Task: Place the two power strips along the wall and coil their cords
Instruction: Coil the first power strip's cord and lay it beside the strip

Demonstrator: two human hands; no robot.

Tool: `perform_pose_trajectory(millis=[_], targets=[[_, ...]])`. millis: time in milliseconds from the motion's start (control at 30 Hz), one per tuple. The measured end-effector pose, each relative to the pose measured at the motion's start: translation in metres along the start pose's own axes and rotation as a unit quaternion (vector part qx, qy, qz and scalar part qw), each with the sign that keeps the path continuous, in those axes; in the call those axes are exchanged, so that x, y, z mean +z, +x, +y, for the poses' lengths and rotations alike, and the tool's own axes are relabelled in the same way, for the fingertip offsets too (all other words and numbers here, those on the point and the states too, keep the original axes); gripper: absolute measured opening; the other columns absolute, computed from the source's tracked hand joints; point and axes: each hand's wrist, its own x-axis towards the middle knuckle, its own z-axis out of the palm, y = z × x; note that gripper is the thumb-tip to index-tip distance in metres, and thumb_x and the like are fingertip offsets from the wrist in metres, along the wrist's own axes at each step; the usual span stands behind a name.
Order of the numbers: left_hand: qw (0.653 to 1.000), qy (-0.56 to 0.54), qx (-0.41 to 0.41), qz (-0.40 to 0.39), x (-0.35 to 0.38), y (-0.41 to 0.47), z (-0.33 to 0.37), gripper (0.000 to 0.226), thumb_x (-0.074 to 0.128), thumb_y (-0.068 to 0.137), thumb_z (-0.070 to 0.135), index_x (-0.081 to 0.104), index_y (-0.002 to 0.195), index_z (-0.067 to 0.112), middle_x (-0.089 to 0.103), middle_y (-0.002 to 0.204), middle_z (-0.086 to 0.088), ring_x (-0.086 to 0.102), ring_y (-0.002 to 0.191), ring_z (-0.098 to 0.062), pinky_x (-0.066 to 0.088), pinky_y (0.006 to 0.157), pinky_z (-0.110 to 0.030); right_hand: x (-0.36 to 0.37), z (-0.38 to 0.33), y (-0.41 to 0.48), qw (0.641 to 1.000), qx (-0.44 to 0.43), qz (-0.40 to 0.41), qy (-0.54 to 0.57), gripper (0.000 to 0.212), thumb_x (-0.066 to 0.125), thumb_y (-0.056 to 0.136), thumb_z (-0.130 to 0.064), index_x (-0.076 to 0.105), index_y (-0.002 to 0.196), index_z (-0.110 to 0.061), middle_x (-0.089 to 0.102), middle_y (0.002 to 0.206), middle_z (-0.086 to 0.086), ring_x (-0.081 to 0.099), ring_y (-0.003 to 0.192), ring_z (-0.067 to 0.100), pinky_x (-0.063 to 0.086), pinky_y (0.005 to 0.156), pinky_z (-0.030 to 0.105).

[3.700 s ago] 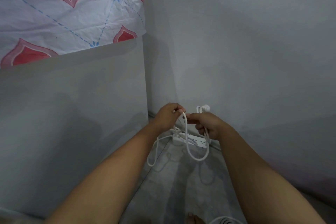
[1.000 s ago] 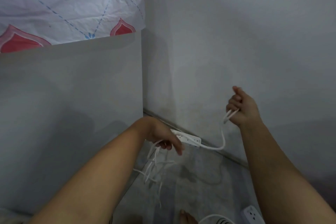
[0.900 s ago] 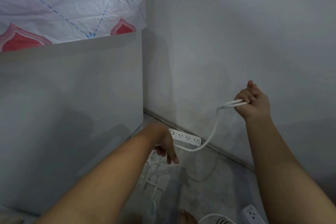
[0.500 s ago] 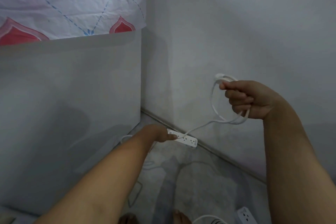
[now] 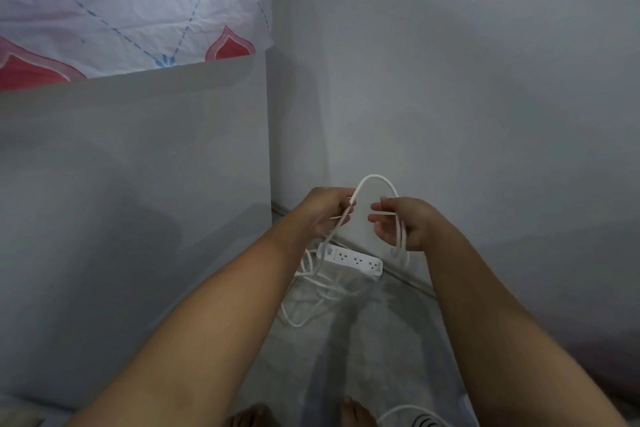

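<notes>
A white power strip (image 5: 351,259) lies on the floor against the base of the wall, near the corner. Its white cord (image 5: 375,178) arches up between my two hands. My left hand (image 5: 325,211) pinches one side of the arch. My right hand (image 5: 403,224) holds several loops of the cord, which hang below its fingers. More loose cord (image 5: 304,305) trails on the floor in front of the strip. The second power strip is out of view; only a coiled white cord (image 5: 408,414) shows at the bottom edge.
A grey panel (image 5: 138,201) stands close on the left, with a heart-patterned cloth (image 5: 131,0) draped above it. The grey wall (image 5: 485,114) runs along the right. My bare feet (image 5: 356,412) are on the grey floor at the bottom.
My right hand came down and left with the cord loops. My left hand rose from the floor by the strip and took the cord, so both hands now meet above the strip.
</notes>
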Motion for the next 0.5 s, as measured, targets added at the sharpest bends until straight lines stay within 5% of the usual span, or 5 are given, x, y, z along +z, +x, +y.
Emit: perform_pose_trajectory(millis=[100, 167, 267, 367, 500], targets=[[0.996, 0.038, 0.008, -0.075, 0.000, -0.006, -0.002, 0.035, 0.045, 0.090, -0.011, 0.064, 0.115, 0.004, 0.061, 0.076, -0.005, 0.056, 0.067, -0.012, 0.049, 0.067, -0.022, -0.003, 0.008, 0.006, 0.995, -0.034, -0.012, 0.096, 0.018, 0.054, 0.096, -0.023, 0.063, 0.107, -0.013, 0.060, 0.097, 0.005, 0.056, 0.085, 0.020, 0.048, 0.088, 0.039], [0.988, 0.089, 0.005, -0.125, -0.004, -0.007, -0.008, 0.035, 0.048, 0.090, -0.011, 0.061, 0.119, 0.003, 0.063, 0.084, -0.005, 0.059, 0.076, -0.014, 0.051, 0.080, -0.026, -0.008, 0.008, 0.005, 0.977, -0.062, -0.052, 0.195, 0.022, 0.047, 0.098, -0.022, 0.065, 0.109, -0.013, 0.063, 0.102, 0.005, 0.058, 0.093, 0.022, 0.044, 0.096, 0.042], [0.975, 0.138, -0.003, -0.176, -0.005, -0.007, -0.018, 0.029, 0.052, 0.091, -0.007, 0.060, 0.115, 0.007, 0.063, 0.087, -0.005, 0.060, 0.081, -0.013, 0.050, 0.088, -0.026, -0.012, 0.004, 0.000, 0.938, -0.091, -0.121, 0.312, 0.024, 0.046, 0.096, -0.026, 0.064, 0.085, -0.013, 0.069, 0.103, 0.006, 0.062, 0.098, 0.025, 0.043, 0.100, 0.040], [0.947, 0.258, 0.011, -0.192, -0.002, -0.006, -0.030, 0.017, 0.059, 0.089, 0.004, 0.062, 0.104, 0.011, 0.064, 0.095, -0.006, 0.058, 0.086, -0.014, 0.045, 0.081, -0.024, -0.009, -0.002, -0.005, 0.899, -0.105, -0.172, 0.388, 0.043, 0.056, 0.092, -0.031, 0.047, 0.052, -0.018, 0.060, 0.060, -0.006, 0.063, 0.065, 0.011, 0.051, 0.077, 0.027], [0.817, 0.546, 0.046, -0.178, -0.013, 0.006, -0.068, 0.025, 0.058, 0.087, 0.011, 0.066, 0.108, 0.000, 0.063, 0.120, -0.022, 0.058, 0.112, -0.034, 0.046, 0.088, -0.033, -0.008, -0.016, -0.015, 0.877, -0.121, -0.224, 0.409, 0.055, 0.057, 0.088, -0.030, 0.033, 0.039, -0.022, 0.034, 0.036, -0.007, 0.033, 0.033, 0.005, 0.028, 0.042, 0.016]])
